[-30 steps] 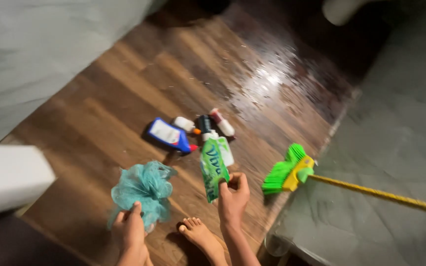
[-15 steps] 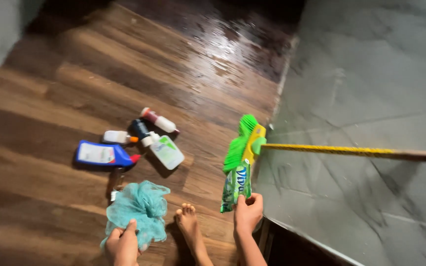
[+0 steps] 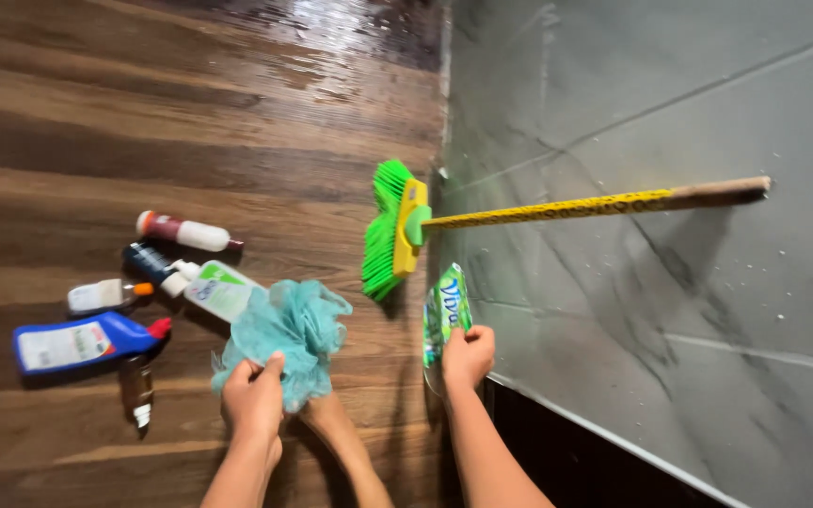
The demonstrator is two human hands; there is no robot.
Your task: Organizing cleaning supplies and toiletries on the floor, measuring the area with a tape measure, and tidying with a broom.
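Note:
My left hand [image 3: 254,395] grips a teal mesh bath sponge [image 3: 291,331] held low over the wooden floor. My right hand [image 3: 467,357] holds a green and white sachet packet [image 3: 445,309] upright, near the edge where the floor meets the grey tiled wall. Just above the packet lies a brush with green bristles [image 3: 384,230], a yellow head and a long yellow handle [image 3: 576,204] leaning along the wall. My leg shows between my two arms, partly hidden by the sponge.
Several bottles lie on the wooden floor [image 3: 190,122] at left: a blue one with a red cap [image 3: 82,342], a white and green one [image 3: 214,288], a red and white one [image 3: 183,231], a small white one [image 3: 103,295] and a small dark one [image 3: 138,387]. The grey tiled wall [image 3: 670,310] fills the right.
The view has swung right, so the bottles and brush shifted left. My right hand carried the packet from over the bottles to the wall edge. My left hand raised the sponge slightly.

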